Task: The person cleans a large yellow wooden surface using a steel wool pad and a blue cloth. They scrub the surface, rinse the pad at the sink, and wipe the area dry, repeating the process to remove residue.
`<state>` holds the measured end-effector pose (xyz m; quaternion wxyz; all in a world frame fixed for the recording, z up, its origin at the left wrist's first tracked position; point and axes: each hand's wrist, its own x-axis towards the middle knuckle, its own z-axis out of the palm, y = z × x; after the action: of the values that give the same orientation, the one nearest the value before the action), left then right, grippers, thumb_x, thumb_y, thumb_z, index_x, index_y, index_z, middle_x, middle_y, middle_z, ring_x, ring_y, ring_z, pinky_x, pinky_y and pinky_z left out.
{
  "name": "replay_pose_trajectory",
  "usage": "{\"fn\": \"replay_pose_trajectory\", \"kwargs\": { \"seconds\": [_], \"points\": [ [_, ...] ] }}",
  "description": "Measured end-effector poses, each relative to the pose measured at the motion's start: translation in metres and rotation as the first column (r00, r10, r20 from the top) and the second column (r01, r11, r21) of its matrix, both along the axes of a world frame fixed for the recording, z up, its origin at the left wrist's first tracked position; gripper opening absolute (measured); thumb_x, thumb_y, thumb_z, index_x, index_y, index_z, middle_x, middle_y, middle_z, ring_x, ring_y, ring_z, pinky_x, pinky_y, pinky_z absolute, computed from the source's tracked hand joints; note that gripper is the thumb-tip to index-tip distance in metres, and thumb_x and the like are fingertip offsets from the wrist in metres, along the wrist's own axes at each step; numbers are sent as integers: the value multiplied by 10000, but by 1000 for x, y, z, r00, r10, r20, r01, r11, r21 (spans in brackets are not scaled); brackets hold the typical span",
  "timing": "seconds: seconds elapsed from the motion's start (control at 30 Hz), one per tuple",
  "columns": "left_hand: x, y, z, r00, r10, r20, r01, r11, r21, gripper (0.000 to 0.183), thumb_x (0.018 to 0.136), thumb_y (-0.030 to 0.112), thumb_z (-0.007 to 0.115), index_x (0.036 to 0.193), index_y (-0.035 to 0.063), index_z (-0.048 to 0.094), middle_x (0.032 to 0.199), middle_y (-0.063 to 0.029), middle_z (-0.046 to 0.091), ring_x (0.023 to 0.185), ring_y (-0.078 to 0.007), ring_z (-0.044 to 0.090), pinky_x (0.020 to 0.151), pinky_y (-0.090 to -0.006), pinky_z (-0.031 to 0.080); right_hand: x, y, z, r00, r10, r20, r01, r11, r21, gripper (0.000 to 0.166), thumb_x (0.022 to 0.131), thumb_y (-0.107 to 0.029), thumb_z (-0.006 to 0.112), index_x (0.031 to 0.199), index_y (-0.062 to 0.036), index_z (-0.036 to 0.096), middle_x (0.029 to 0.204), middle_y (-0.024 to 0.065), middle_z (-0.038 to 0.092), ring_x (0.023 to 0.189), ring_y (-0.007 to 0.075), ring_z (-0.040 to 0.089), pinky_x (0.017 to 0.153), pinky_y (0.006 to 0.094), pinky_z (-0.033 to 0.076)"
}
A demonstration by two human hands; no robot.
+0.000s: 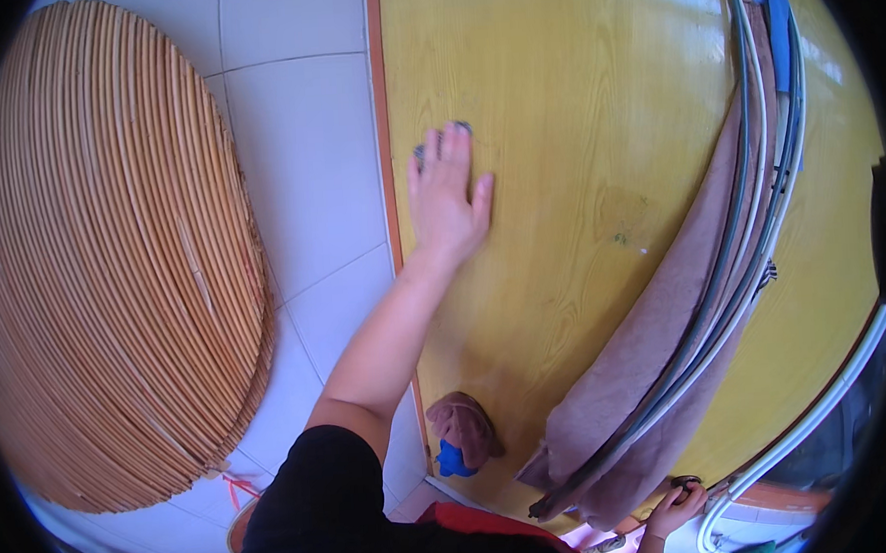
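Observation:
My left hand (447, 209) lies flat, fingers forward, on a yellow wood-grain door panel (543, 181). Bits of a dark grey pad (462, 127), perhaps a scouring pad, stick out past the fingertips; the palm and fingers hide the rest. At the lower right, my right hand (677, 510) grips a dark round knob (685, 481) at the panel's edge. Between the hands, a brown cloth (642, 356) hangs over rails (714, 292) that run along the panel.
A brown cloth bunched on a blue holder (456, 460) sits near the panel's lower left. To the left, a large mat of thin reed-like sticks (126, 255) stands by white tiles (301, 156). White pipes (810, 407) curve past the right edge.

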<state>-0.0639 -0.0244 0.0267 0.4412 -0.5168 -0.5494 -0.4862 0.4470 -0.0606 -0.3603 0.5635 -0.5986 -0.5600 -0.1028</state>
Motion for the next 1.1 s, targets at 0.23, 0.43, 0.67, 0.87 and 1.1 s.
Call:
{"fn": "replay_pose_trajectory", "kwargs": {
  "seconds": [0.23,0.43,0.67,0.87,1.1],
  "points": [
    [-1,1,4,1000,-28,-3,28,999,24,548,941,263,477,1424,15,402,1474,-190,400,1407,-374,294,1137,-546,162,2,8,-3,1000,-28,9,28,1000,-12,209,835,-120,529,991,13,490,991,172,447,926,354,481,862,436,395],
    [0,7,67,999,-33,-13,35,990,136,575,930,289,485,1424,5,403,1473,-202,398,1397,-389,309,1130,-545,174,6,13,-9,1000,-19,16,19,1000,0,208,844,-122,530,996,13,488,997,167,445,922,353,481,858,440,398],
    [8,17,62,998,-40,-52,48,985,167,488,979,289,425,1374,6,470,1446,-193,435,1379,-382,336,1119,-506,219,6,5,-10,999,-40,-11,39,999,-36,211,856,-131,533,1006,12,495,1005,163,448,940,350,487,866,437,398],
    [6,4,39,990,-67,-124,73,996,47,503,971,257,424,1408,9,426,1487,-185,382,1388,-397,321,1134,-510,193,-4,5,-2,999,-38,-4,38,999,6,221,855,-127,523,1023,15,502,1006,169,459,954,351,486,878,430,398],
    [27,-6,-8,991,-83,-108,77,995,-61,595,894,229,504,1439,19,387,1502,-192,361,1406,-406,290,1127,-552,180,3,4,-4,1000,-28,13,28,1000,-13,210,865,-162,516,981,12,497,986,167,451,936,354,477,861,452,389]
  ]
}}
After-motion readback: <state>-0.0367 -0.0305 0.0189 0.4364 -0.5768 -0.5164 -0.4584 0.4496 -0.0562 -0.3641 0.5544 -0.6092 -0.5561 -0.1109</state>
